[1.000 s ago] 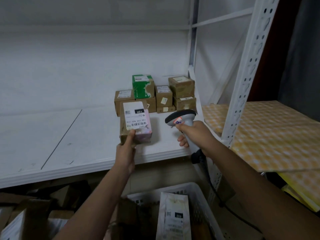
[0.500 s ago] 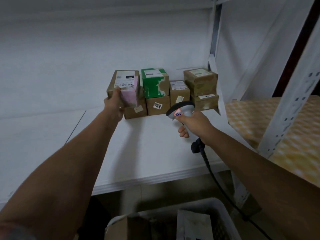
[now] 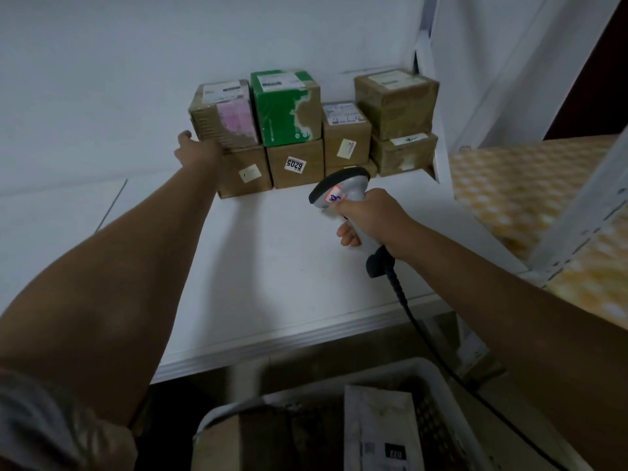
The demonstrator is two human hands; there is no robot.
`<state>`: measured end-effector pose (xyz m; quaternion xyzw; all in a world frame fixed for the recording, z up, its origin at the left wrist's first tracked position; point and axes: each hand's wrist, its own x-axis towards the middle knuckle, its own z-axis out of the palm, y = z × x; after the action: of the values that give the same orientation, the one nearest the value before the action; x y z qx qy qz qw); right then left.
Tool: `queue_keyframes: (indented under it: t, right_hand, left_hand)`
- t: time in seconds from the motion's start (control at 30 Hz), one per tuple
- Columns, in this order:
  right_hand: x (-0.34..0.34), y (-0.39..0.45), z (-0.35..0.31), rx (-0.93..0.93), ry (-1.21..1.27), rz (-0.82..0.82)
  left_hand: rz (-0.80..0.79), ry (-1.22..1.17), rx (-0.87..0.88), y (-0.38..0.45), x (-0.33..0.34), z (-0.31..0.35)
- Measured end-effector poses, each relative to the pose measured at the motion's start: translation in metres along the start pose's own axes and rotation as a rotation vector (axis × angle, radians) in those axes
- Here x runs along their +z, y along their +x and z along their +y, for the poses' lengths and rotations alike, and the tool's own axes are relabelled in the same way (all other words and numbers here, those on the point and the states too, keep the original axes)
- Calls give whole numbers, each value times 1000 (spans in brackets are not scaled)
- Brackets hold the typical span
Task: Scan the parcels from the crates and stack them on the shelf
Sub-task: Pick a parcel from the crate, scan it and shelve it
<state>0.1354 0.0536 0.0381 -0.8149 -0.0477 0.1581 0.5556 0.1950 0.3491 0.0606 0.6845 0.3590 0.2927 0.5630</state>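
Parcel (image 3: 222,113), pink-labelled, is sitting atop a brown box (image 3: 244,171) at the stack's left end on the shelf (image 3: 272,266). Left hand (image 3: 197,153) is touching its lower left corner; finger spread is hidden. Right hand (image 3: 368,217) is gripping the scanner (image 3: 343,192), fingers curled round its handle.

The brown cardboard parcel with a pink label (image 3: 222,115) sits atop a plain brown cardboard box (image 3: 244,171), just right of the left hand (image 3: 197,153) and well left of the grey handheld barcode scanner (image 3: 343,195) in the right hand (image 3: 372,217).
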Motion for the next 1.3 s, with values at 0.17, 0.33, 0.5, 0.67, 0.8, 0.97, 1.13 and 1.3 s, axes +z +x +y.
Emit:
queue_keyframes:
  t: [0.17, 0.33, 0.5, 0.67, 0.8, 0.97, 1.13, 1.3]
  right_hand:
    - [-5, -12, 3, -14, 19, 0]
    - [-8, -46, 5, -28, 6, -25]
    - [-9, -102, 11, -67, -40, -83]
    - [1, -163, 30, -55, -94, -175]
    - [13, -206, 50, -45, -108, -224]
    - [27, -244, 82, -7, -74, -244]
    - [38, -268, 115, 54, -55, -245]
    - [42, -275, 140, 121, 9, -225]
  left_hand:
    - [-58, -12, 44, -12, -1, 3]
    - [-189, -209, 103, -75, -29, 7]
    - [-361, -369, 162, -186, -76, 4]
    - [-403, -342, 172, -269, -132, -40]
    - [-333, -228, 153, -315, -173, -94]
    - [-416, 387, -24, -334, -212, -205]
    - [-356, 644, -526, -364, -244, -284]
    - [-308, 615, -486, -389, -244, -291]
